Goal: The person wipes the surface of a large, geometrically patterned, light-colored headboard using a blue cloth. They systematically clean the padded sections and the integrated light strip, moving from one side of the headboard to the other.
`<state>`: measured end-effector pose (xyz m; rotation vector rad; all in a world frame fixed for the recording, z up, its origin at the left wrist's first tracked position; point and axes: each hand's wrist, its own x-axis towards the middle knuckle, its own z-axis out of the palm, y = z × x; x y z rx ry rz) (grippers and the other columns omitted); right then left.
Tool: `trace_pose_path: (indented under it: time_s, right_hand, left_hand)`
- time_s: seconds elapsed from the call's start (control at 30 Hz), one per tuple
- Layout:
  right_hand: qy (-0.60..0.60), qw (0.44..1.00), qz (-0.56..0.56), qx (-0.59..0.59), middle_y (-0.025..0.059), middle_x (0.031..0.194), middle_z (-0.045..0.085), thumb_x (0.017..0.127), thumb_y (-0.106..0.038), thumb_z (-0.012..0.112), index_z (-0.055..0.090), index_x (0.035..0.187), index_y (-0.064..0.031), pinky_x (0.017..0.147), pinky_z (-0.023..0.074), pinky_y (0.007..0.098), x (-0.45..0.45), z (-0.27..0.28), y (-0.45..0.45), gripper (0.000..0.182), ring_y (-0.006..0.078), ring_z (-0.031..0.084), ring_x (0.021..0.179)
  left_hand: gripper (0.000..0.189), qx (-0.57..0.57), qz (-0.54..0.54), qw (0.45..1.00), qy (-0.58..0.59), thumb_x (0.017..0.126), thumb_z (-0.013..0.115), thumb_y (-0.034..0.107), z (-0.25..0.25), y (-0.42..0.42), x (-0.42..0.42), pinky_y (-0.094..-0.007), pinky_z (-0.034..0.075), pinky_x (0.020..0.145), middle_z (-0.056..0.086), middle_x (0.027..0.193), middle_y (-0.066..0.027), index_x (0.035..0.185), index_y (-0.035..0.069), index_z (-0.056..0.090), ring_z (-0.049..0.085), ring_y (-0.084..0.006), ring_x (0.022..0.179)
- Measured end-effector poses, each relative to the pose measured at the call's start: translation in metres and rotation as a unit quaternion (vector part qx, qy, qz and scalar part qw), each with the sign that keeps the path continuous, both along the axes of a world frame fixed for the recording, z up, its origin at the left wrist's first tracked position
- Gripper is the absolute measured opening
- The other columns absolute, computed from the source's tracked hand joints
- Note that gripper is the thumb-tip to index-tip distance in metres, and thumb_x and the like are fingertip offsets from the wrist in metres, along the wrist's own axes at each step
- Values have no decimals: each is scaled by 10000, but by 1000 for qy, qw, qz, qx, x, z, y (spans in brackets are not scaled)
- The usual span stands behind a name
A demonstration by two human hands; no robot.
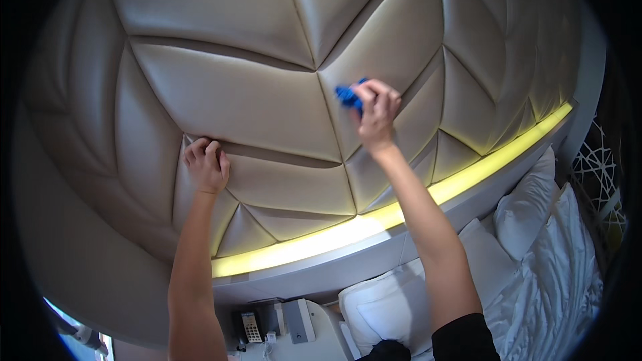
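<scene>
A tall headboard panel (241, 95), padded and covered in beige leather-like material, spreads before me in large angular sections with deep seams. My right hand (377, 110) pinches a crumpled blue cloth (348, 96) against or close to one section, right of the central seam. Lower and to the left, my left hand (206, 164) rests on the panel with bent fingers at a seam corner. Its fingertips and palm are turned away, so whether it grips anything is hidden.
A lit yellow strip (311, 248) runs along a ledge (301, 273) under the padding. Below stand a bedside table (321, 346) with a telephone (251, 327), a grey-and-white box-like item (299, 322) and a white charger (271, 337). White pillows (381, 306) and rumpled bedding (556, 271) lie at right.
</scene>
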<state>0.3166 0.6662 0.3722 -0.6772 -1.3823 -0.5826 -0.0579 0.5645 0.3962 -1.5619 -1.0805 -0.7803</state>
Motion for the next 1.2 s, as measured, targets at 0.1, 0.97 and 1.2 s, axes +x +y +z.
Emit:
trace_pose_path:
  time_s: [0.1,0.97,1.2]
  right_hand:
    - [-222,970,-66,76,-13,1122,516,777,-198,674,552,1147,-247,915,357,357,-14,-34,-6,393,150,487,1056]
    - [-354,916,-72,175,-42,1110,535,702,-307,725,551,1146,-268,911,380,341,24,42,19,478,132,525,989]
    - [-58,992,-100,58,151,1156,507,820,-128,640,513,1173,-94,915,373,476,116,104,47,376,355,478,1064]
  left_hand:
    - [308,7,7,1000,2,768,613,206,3,-3,12,-461,337,909,501,1074,-99,1060,135,543,447,-313,1037]
    - [540,35,-23,995,87,817,448,365,13,54,169,-387,158,1173,449,1462,59,1348,319,535,392,-134,1358]
    - [535,54,-17,995,87,822,415,372,8,57,171,-393,141,1186,447,1460,71,1337,319,546,387,-128,1361]
